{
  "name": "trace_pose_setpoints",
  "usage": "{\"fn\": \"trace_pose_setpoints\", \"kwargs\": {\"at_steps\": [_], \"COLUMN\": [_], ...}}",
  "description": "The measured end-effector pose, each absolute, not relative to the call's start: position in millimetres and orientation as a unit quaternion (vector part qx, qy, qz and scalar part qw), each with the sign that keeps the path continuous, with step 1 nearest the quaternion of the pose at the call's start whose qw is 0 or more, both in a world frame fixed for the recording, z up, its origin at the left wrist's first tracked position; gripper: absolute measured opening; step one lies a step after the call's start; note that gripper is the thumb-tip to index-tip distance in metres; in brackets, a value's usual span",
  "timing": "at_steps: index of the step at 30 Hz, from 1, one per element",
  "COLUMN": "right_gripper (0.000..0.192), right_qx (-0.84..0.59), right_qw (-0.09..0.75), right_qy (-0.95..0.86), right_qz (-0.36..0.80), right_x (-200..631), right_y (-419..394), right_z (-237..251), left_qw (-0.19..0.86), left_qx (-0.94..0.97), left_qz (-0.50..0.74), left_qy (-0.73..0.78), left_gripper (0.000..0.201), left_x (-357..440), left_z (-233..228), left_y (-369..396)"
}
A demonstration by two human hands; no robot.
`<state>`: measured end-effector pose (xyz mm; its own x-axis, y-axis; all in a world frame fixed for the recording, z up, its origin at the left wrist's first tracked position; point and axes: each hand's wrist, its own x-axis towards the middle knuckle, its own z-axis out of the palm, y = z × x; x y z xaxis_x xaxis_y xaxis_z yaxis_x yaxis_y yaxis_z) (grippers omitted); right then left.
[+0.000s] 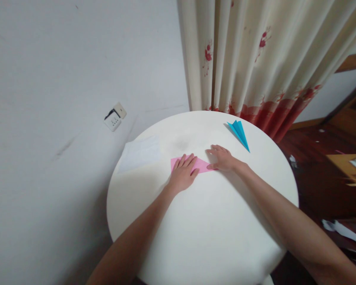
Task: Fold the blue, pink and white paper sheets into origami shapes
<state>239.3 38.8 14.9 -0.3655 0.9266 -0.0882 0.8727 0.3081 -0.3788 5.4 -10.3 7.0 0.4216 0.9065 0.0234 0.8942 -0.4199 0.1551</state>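
A folded sheet of pink paper (203,165) lies flat on the round white table, its wide end to the left and a narrow point to the right. My left hand (184,173) rests palm down on the wide part with its fingers spread, covering some of the paper. At the pointed end is my right hand (222,158), thumb on or close to the tip and the other fingers stretched out over the tabletop. The paper's tip is partly hidden by this hand. Farther back on the right lies a blue paper plane (239,133), apart from both hands.
A thin white sheet (141,153) lies at the left edge of the round table (207,229). The wall with a socket (112,120) stands close on the left. A cream and red curtain (249,59) hangs behind the table. Papers lie on a wooden surface (341,162) at right.
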Motion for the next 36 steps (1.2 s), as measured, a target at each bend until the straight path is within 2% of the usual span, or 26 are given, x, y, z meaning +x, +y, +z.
{"fn": "trace_pose_setpoints", "kwargs": {"at_steps": [7, 14, 22, 27, 36], "right_gripper": [0.089, 0.068, 0.056, 0.054, 0.055], "right_qx": [-0.55, -0.567, -0.579, -0.595, -0.599], "right_qw": [0.074, 0.084, 0.094, 0.102, 0.089], "right_qy": [-0.814, -0.808, -0.801, -0.793, -0.791], "right_qz": [0.172, 0.137, 0.12, 0.079, 0.088], "right_x": [247, 227, 213, 201, 199], "right_y": [44, 34, 27, 22, 22], "right_z": [10, 8, 3, -1, 2], "left_qw": [0.066, 0.087, 0.099, 0.103, 0.057], "left_qx": [0.848, 0.888, 0.884, 0.883, 0.835], "left_qz": [0.048, 0.036, 0.035, 0.034, 0.056], "left_qy": [0.523, 0.451, 0.455, 0.457, 0.545], "left_gripper": [0.058, 0.052, 0.054, 0.056, 0.054], "left_x": [5, 7, 6, 7, 9], "left_z": [7, 10, 11, 11, 4], "left_y": [-9, -14, -14, -14, -5]}}
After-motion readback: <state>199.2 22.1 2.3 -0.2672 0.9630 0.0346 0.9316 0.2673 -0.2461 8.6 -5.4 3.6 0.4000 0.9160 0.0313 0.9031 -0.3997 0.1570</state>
